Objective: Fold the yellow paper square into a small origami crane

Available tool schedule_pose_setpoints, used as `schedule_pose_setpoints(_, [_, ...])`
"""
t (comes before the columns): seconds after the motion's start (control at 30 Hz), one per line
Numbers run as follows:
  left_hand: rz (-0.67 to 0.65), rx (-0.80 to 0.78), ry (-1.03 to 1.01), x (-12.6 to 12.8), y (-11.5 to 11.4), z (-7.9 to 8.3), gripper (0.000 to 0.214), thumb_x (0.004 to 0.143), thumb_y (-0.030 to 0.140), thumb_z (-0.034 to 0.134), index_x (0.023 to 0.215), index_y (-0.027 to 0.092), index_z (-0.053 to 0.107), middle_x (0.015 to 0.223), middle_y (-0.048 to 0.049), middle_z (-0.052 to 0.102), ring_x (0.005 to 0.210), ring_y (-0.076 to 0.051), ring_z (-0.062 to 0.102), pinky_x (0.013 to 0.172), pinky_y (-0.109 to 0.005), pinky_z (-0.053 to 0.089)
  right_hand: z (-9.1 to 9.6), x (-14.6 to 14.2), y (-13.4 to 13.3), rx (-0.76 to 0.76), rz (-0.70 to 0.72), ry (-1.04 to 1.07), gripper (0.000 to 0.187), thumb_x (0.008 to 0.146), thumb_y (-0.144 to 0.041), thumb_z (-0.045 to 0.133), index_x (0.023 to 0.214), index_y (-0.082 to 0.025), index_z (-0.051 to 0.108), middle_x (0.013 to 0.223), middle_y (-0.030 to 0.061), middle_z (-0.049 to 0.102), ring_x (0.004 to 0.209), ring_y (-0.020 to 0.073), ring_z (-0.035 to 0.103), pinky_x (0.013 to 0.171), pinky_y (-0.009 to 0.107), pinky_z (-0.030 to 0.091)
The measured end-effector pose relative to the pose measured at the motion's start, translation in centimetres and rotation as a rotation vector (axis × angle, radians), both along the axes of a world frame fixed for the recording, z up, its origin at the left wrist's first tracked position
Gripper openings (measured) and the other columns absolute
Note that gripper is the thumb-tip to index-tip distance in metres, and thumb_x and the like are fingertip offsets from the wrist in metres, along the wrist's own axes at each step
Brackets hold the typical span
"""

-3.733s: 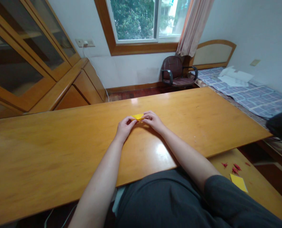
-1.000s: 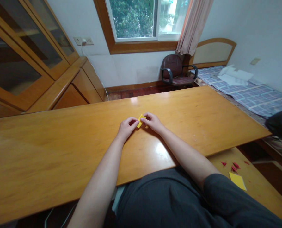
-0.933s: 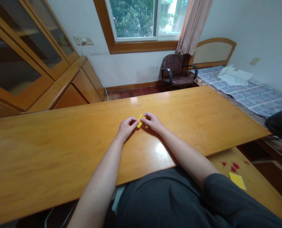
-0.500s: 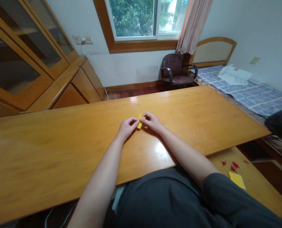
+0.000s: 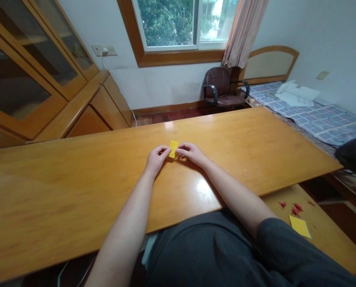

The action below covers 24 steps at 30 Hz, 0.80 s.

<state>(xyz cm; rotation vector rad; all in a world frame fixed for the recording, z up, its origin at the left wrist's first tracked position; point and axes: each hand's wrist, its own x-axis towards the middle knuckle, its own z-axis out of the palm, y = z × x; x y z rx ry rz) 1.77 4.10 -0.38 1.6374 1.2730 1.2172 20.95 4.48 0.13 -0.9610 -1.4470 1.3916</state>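
Observation:
A small yellow piece of paper point(image 5: 173, 149) is held upright just above the table, with a crease line visible across it. My left hand point(image 5: 156, 160) pinches its left edge between thumb and fingers. At the paper's lower right edge, the thumb and fingers of my right hand point(image 5: 192, 154) are closed on it. Both forearms reach in over the near edge of the wooden table point(image 5: 76, 191).
On a lower board at the right lie a yellow paper stack point(image 5: 300, 227) and several small red folded pieces point(image 5: 296, 209). Beyond the table stand a brown armchair point(image 5: 218, 85) and a bed point(image 5: 309, 111). A glass-door cabinet point(image 5: 55, 95) is on the left.
The yellow paper has shifted slightly left and turned straighter, showing more of its face. My left hand moved a little left, and my right fingers slid to the paper's right edge.

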Motion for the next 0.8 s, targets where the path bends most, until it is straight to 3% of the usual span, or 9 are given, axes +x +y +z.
schedule_pose_setpoints(0.37, [-0.122,-0.011,0.083,0.33,-0.35,0.24,0.027,0.08,0.043,0.062,0.073,0.018,0.067,0.071,-0.0016,0.066,0.07,-0.016,0.059,0.068,-0.025,0.046,-0.05,0.22,0.12,-0.017,-0.013,0.013,0.04,0.071,-0.053,0.072,0.08,-0.015,0.064,0.063,-0.002,0.062,0.054,0.0087,0.053,0.053,0.022,0.042])
schedule_pose_setpoints(0.8, [-0.139,0.039,0.164,0.37,-0.46,0.25,0.027,0.082,0.042,0.06,0.072,0.018,0.067,0.071,-0.0012,0.066,0.07,-0.016,0.059,0.068,-0.026,0.046,0.05,0.25,0.1,0.006,-0.007,-0.014,0.038,0.069,-0.051,0.074,0.077,-0.015,0.063,0.068,-0.0016,0.062,0.06,0.0092,0.052,0.056,0.024,0.044])
